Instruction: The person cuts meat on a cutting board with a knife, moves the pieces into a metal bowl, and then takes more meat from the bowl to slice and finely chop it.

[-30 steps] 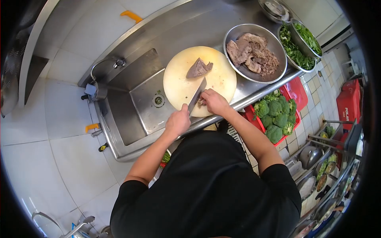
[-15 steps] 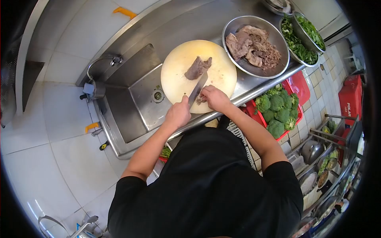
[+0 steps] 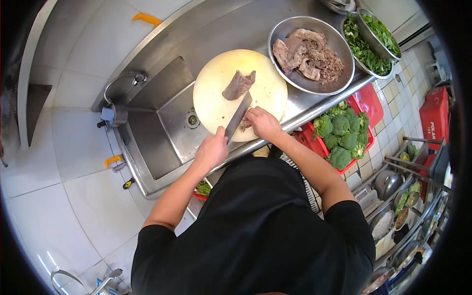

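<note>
My left hand [image 3: 212, 149] is closed around the handle of a broad-bladed kitchen knife [image 3: 239, 116], its blade pointing up and to the right across the round, pale cutting board [image 3: 209, 81]. Beside the blade, my right hand [image 3: 264, 124] has its fingers curled onto small bits of cooked meat [image 3: 244, 126] near the board's close edge; the fingertips partly cover them. A larger chunk of cooked meat [image 3: 238, 85] lies on the board just beyond the blade's tip, with neither hand touching it.
Right of the board stands a steel bowl [image 3: 271, 37] of cooked and shredded meat. Bowls of leafy greens [image 3: 366, 54] are farther right. A sink [image 3: 164, 132] lies to the left. Below the counter edge, a red basket [image 3: 308, 132] holds broccoli [image 3: 344, 132].
The view has shifted slightly, moving the board and bowl a little leftward in the picture. The knife stays beside the right hand, its blade showing at a slightly different angle.
</note>
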Action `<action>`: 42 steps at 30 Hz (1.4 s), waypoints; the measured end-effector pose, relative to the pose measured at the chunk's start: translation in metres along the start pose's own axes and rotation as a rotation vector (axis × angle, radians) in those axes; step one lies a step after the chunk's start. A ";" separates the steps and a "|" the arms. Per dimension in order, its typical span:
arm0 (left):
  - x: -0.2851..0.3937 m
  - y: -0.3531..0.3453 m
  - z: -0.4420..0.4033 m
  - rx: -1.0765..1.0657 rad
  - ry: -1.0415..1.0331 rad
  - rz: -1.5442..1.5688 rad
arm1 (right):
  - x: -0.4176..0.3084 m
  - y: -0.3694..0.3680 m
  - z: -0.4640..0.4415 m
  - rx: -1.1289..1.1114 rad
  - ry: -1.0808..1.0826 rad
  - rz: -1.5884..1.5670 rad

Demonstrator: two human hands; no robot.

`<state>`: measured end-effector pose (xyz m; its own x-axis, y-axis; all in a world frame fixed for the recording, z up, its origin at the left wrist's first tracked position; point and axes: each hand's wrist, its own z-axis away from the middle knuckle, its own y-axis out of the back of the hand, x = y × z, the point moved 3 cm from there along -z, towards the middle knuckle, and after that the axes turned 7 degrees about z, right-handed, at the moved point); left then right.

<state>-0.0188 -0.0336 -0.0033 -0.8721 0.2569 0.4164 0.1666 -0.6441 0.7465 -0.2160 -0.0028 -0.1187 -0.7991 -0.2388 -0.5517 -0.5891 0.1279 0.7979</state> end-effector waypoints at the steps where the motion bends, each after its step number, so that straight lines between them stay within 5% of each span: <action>1: -0.003 0.000 0.010 -0.025 0.025 -0.021 | 0.001 -0.004 0.002 0.024 0.003 0.010; 7: -0.005 -0.046 -0.021 0.000 0.051 -0.016 | 0.005 -0.005 0.006 -0.005 -0.046 0.034; 16: -0.005 0.002 0.016 -0.065 0.009 -0.055 | 0.004 -0.004 0.010 0.130 -0.031 -0.014; 21: -0.012 -0.048 -0.006 -0.019 0.046 0.025 | 0.009 -0.005 0.015 0.109 -0.041 -0.026; 29: -0.022 -0.046 0.019 -0.045 0.060 -0.019 | 0.002 0.009 0.017 0.118 -0.203 -0.108; 36: 0.002 -0.029 -0.029 0.025 -0.042 0.006 | 0.006 0.006 0.021 0.120 -0.055 0.006; 42: -0.003 -0.013 0.015 -0.079 0.012 -0.047 | 0.007 0.005 0.026 0.102 -0.103 0.034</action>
<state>-0.0112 -0.0149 -0.0066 -0.8838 0.2797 0.3751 0.0888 -0.6868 0.7214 -0.2271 0.0210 -0.1248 -0.8240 -0.1336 -0.5507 -0.5662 0.2329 0.7907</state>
